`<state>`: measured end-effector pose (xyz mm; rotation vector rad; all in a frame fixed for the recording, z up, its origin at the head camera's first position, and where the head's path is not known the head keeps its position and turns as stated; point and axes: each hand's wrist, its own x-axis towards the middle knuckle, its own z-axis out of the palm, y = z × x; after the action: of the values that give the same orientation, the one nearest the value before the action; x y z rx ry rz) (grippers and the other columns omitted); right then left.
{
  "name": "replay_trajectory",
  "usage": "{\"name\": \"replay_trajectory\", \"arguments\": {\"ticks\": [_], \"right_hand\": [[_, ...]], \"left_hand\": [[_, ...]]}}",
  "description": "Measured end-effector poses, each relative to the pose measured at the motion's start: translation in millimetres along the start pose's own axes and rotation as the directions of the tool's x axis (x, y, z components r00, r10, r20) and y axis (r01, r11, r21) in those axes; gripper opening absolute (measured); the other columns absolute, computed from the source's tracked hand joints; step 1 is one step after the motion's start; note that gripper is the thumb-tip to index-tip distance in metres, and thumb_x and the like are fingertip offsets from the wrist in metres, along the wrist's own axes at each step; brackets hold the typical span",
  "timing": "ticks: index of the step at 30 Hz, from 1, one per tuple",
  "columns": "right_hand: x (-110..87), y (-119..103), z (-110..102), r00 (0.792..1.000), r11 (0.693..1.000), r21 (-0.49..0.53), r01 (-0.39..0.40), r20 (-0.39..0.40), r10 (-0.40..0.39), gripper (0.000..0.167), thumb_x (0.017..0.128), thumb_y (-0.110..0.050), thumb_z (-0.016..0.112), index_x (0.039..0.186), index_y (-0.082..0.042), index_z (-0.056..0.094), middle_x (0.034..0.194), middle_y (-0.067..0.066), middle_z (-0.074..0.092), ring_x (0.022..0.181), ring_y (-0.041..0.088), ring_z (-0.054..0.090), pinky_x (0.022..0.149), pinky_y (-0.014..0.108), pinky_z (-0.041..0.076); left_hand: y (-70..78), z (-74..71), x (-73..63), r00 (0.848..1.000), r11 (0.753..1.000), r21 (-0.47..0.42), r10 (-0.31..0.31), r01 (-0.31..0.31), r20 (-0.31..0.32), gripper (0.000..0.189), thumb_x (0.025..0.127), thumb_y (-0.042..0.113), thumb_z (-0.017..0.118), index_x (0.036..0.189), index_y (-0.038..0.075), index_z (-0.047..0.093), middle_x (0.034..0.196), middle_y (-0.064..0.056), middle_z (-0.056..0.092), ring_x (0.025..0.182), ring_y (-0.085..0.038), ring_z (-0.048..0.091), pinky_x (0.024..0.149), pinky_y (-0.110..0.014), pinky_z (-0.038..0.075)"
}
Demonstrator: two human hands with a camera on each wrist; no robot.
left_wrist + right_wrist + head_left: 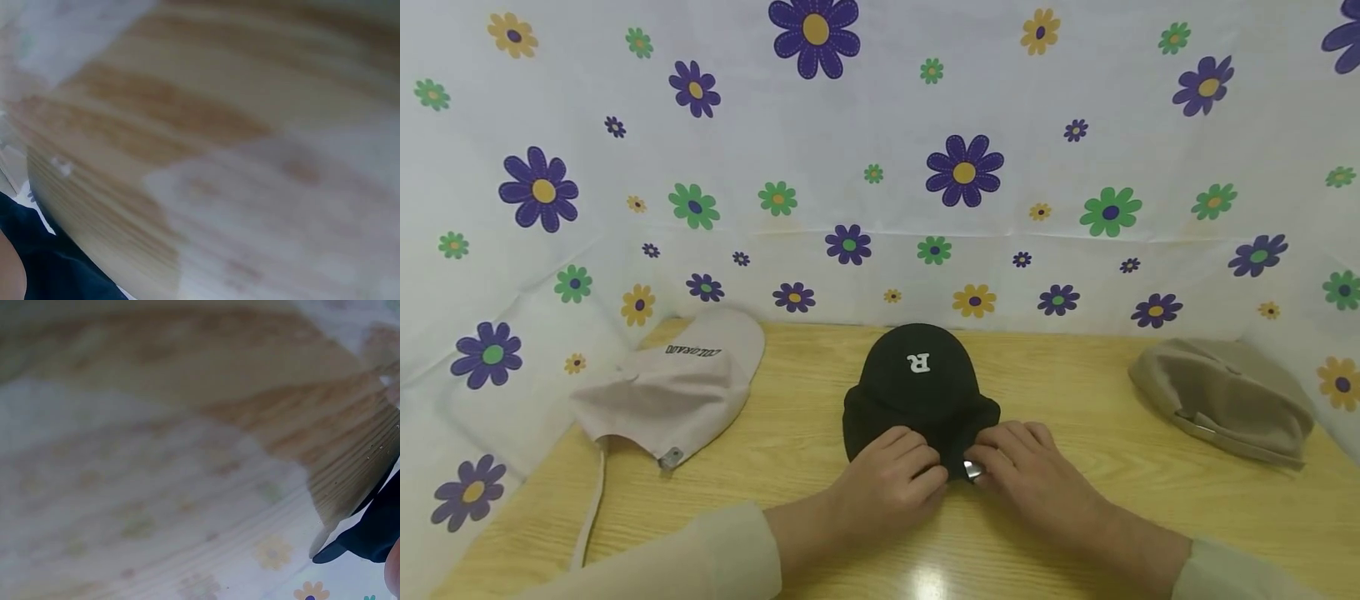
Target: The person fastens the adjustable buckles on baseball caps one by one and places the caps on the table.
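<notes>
A black cap (917,375) with a white letter R lies mid-table in the head view, its rounded brim toward the back wall. My left hand (891,475) grips the near edge of the cap with curled fingers. Opposite it, my right hand (1030,471) pinches the cap's rear edge beside a shiny metal buckle (973,469). Both hands hide part of the rear opening. Dark cap fabric (62,269) shows at the lower left of the left wrist view, and more of the cap (378,528) at the right edge of the right wrist view.
To the left lies a pale pink cap (685,392) lettered COLORADO, its strap (591,508) trailing toward the front. A khaki cap (1232,392) rests at the right. Behind the wooden table (805,367) hangs a white flower-print cloth (880,108).
</notes>
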<state>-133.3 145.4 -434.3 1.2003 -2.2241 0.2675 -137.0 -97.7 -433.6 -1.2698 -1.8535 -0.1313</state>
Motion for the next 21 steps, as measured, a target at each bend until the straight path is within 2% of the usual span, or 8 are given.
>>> {"name": "replay_trajectory", "arguments": {"ticks": [9,21], "right_hand": [[-0.9,0.6,1.6,1.0,1.0,-0.011,0.003,-0.012,-0.003,0.043,0.108,-0.038,0.031,0.109,-0.012,0.065,0.11,0.0,0.059,0.102,0.017,0.054,0.083,0.034,0.039],[-0.2,-1.7,1.6,1.0,1.0,0.006,0.005,-0.003,-0.005,0.042,0.108,-0.038,0.031,0.111,-0.013,0.065,0.111,-0.001,0.059,0.103,0.016,0.053,0.084,0.033,0.039]], "left_hand": [[0.5,-0.9,0.6,1.0,1.0,-0.008,0.01,-0.01,-0.023,0.018,0.09,0.011,0.056,0.073,0.013,0.062,0.078,0.003,0.065,0.076,-0.013,0.059,0.078,-0.026,0.051],[2.1,-1.5,-1.0,1.0,0.999,-0.034,0.014,-0.013,0.014,0.01,0.084,0.014,0.069,0.076,0.012,0.064,0.081,0.003,0.066,0.079,-0.013,0.06,0.08,-0.026,0.051]]}}
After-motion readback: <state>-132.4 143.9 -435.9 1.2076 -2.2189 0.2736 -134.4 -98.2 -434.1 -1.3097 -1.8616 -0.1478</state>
